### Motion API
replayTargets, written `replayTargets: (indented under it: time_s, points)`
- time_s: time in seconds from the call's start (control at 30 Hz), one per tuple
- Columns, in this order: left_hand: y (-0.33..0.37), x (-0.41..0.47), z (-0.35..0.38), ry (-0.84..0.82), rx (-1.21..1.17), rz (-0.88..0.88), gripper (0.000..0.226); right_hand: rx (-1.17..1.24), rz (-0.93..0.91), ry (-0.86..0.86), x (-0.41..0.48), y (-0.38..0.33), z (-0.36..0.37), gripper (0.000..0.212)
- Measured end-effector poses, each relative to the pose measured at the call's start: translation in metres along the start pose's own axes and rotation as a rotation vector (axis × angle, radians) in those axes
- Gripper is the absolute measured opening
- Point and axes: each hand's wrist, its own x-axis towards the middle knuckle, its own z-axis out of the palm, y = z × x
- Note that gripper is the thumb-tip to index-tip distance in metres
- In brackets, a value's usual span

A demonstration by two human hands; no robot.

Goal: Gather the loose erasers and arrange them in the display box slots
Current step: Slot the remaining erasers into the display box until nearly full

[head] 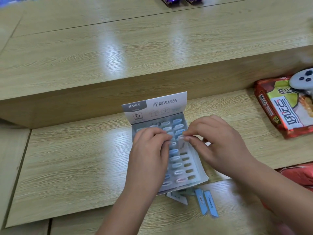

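A white display box (200,168) with an upright printed lid (155,106) lies on the wooden table. Most of its slots hold pale blue and white erasers (175,158); several slots in the right column near the front are empty (186,164). My right hand (218,143) pinches a whitish eraser (181,137) over the right column. My left hand (150,150) rests on the left side of the box, its fingertips beside that eraser. Loose blue erasers (210,204) and white ones (177,197) lie just in front of the box.
A raised wooden shelf step (118,92) runs behind the box. A red snack packet (286,106) with a white controller (302,80) on it lies at the right. More red packaging (299,177) sits by my right forearm. Purple packets (179,0) are at the far edge.
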Motion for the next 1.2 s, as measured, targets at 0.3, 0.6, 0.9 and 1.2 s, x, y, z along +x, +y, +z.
replayTargets:
  time_s: [0.3, 0.6, 0.9, 1.2]
  points:
    - [-0.001, 0.000, -0.001, -0.008, -0.004, 0.005, 0.014, -0.247, -0.117, -0.089, 0.003, -0.003, -0.008, 0.015]
    - [0.006, -0.002, -0.005, -0.084, 0.028, 0.016, 0.019, -0.520, -0.257, -0.185, -0.009, -0.005, -0.019, 0.035]
    - [0.021, -0.095, -0.008, 0.205, -0.164, 0.124, 0.017, -0.185, 0.257, 0.178, -0.140, 0.000, 0.008, 0.020]
    - [0.030, -0.126, 0.041, 0.261, 0.019, 0.377, 0.018, -0.055, 0.817, -0.229, -0.227, 0.016, 0.074, 0.031]
